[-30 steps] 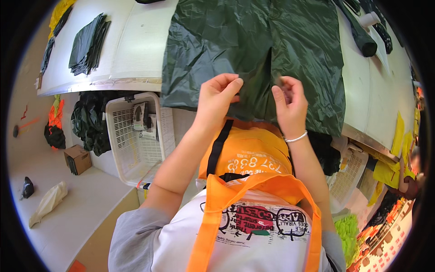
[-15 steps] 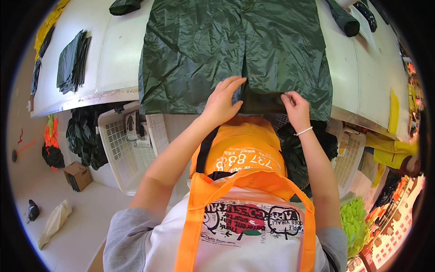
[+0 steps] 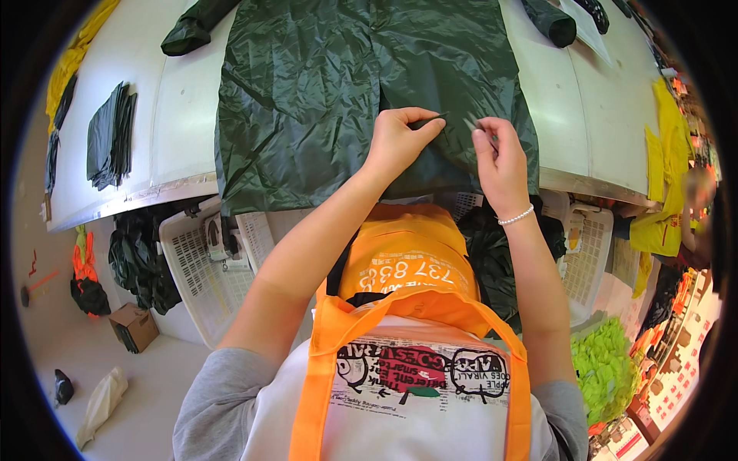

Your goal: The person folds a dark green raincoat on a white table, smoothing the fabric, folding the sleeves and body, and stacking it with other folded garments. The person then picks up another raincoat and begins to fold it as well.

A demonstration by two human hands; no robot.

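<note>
A dark green, shiny, crinkled garment [image 3: 300,100] lies spread on the table in front of me, a split running down its middle. My left hand [image 3: 403,142] is closed over its lower part, thumb and forefinger pinching a bit of the dark green fabric. Just right of it, my right hand [image 3: 501,157] is raised over the cloth with its fingers curled. Between those fingers is a small pointed thing with a pale tip [image 3: 470,124], blurred and too small to name. A beaded bracelet [image 3: 516,216] circles my right wrist.
Folded dark pieces [image 3: 110,137] lie on the white table [image 3: 181,115] at left; dark rolls [image 3: 550,21] lie farther back. Below the table edge stand white plastic baskets [image 3: 204,276] and dark bundled fabric. A small cardboard box [image 3: 134,326] sits on the floor. Yellow garments [image 3: 670,161] hang at right.
My left hand has gone from resting by the split to pinching fabric. The right hand has left the garment's lower edge and risen, now with a small pointed thing showing. The view has shifted slightly.
</note>
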